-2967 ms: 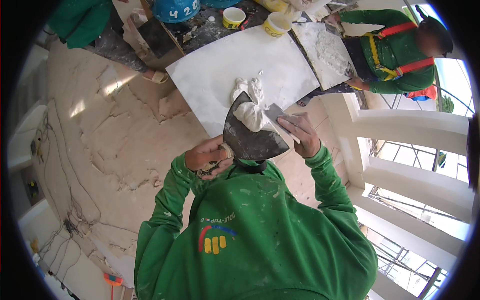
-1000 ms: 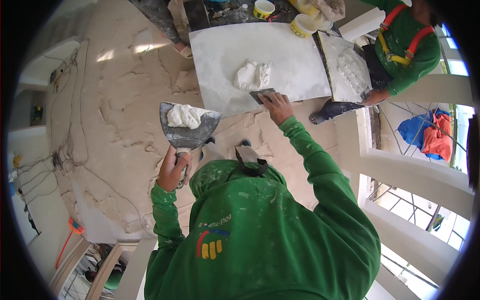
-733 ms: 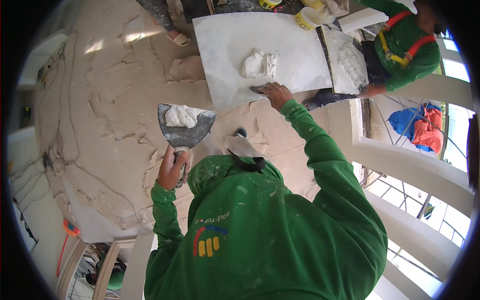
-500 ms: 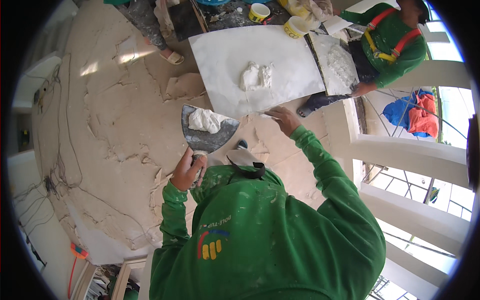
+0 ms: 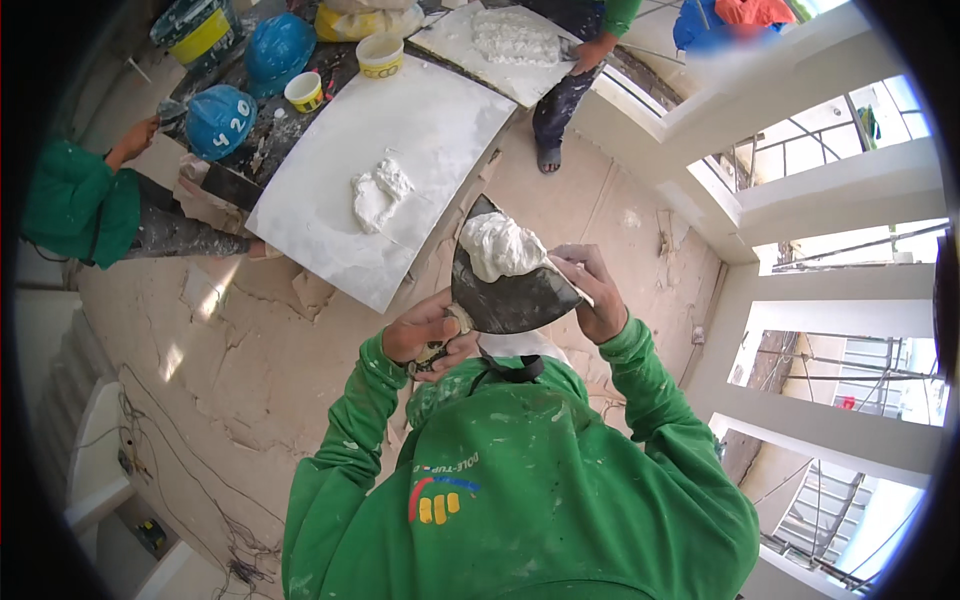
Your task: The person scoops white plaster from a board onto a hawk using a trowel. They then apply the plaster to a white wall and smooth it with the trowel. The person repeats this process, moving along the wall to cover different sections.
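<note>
My left hand [image 5: 422, 335] is closed round the handle of a wide putty knife [image 5: 515, 303] with a dark, fan-shaped blade. A thick lump of white putty [image 5: 503, 246] sits on that blade. At the blade's right edge my right hand [image 5: 592, 290] grips a thin flat scraper [image 5: 572, 279], seen nearly edge-on and partly covered by the fingers. Ahead, a white board [image 5: 330, 190] carries another mound of white putty [image 5: 380, 193].
Blue helmets [image 5: 219, 122], a tub [image 5: 303, 92] and a larger tub [image 5: 380, 56] stand behind the board. One co-worker [image 5: 80, 215] is at the left. Another's hand [image 5: 595, 52] is by a putty-covered board [image 5: 440, 40] at the far right. Window openings line the right; cables [image 5: 190, 470] lie left.
My view has turned right. My hands have come together: the putty knife now meets the scraper in my right hand, which was apart near the board's edge.
</note>
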Motion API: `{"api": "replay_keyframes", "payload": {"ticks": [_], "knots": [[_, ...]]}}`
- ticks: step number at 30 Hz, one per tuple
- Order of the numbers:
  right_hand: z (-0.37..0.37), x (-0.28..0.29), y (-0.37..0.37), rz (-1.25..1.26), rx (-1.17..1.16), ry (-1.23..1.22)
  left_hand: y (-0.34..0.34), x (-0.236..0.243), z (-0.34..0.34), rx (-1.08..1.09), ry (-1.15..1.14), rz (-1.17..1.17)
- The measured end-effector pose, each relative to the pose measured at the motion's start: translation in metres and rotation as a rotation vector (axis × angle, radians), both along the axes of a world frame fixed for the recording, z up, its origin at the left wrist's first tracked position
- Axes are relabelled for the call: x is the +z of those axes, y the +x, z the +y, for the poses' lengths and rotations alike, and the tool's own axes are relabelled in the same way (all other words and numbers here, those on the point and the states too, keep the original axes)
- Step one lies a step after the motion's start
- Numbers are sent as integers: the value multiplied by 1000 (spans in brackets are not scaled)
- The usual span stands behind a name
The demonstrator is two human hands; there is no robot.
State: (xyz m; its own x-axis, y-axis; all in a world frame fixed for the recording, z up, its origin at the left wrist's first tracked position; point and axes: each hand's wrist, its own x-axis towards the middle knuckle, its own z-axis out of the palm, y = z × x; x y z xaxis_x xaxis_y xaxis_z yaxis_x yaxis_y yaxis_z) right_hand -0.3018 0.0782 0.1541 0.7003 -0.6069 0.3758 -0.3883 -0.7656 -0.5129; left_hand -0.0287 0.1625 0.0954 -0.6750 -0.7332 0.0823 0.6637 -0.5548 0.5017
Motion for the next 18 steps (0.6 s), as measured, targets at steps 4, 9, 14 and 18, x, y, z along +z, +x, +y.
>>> {"api": "replay_keyframes", "payload": {"ticks": [4, 9, 14, 18], "knots": [[20, -28, -94, -380, -592, 567, -35, 37, -34, 115, -330, -785], [37, -16, -113, -1485, -528, 1459, -128, 45, -68, 789, -1235, -1164], [42, 22, -161, -1547, -307, 1633, -218, 38, -80, 684, -1385, -1282], [47, 51, -243, -1520, -393, 1546, -281, 16, -92, 726, -1531, -1239]]}}
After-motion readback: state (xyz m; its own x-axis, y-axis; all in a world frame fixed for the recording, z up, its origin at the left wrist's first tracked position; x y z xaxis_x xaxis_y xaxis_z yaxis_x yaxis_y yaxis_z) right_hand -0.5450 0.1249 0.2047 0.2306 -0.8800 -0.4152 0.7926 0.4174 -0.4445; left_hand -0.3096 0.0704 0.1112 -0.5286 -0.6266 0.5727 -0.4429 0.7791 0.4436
